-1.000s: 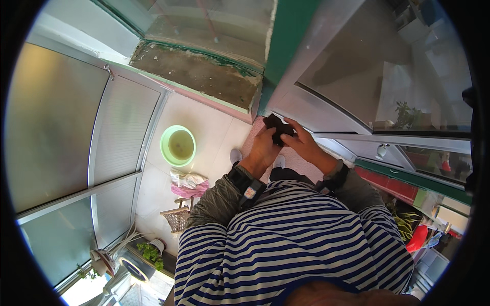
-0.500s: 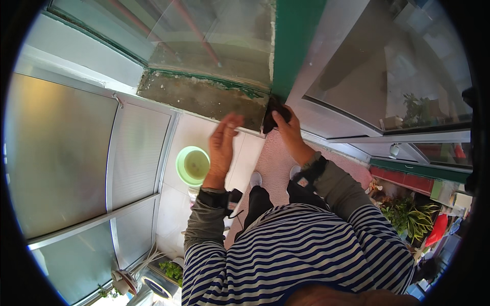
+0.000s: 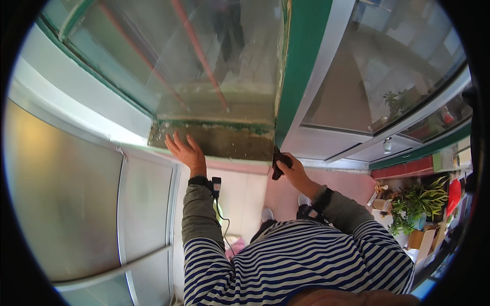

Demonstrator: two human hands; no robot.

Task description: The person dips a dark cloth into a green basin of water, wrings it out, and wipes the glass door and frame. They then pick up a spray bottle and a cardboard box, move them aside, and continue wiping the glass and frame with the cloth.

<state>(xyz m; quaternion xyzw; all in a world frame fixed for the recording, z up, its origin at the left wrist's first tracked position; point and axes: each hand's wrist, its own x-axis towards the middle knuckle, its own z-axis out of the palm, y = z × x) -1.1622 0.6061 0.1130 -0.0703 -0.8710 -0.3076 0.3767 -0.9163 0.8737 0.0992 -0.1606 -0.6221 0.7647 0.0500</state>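
Note:
My left hand [image 3: 188, 154] is at the front left of the bare, flaking window sill [image 3: 229, 143], its fingers spread and nothing in them. Whether the fingertips rest on the sill or hover just over it I cannot tell. Gripped in my right hand [image 3: 296, 172] is a dark, crumpled cloth [image 3: 279, 162], up against the right end of the sill, just below the green frame post [image 3: 301, 76]. Above the sill stands a window pane [image 3: 240, 66].
Frosted sliding panels [image 3: 66, 199] stand on the left, and a metal-framed glass door [image 3: 377, 71] on the right. Potted plants [image 3: 421, 204] and a cardboard box [image 3: 422, 242] crowd the right side. A pink mat [image 3: 342, 186] covers part of the tiled floor [image 3: 250, 188].
My left hand has moved left along the sill, its fingers spreading. The right hand keeps the cloth at the sill's right end. The view has shifted, and the green basin is mostly hidden.

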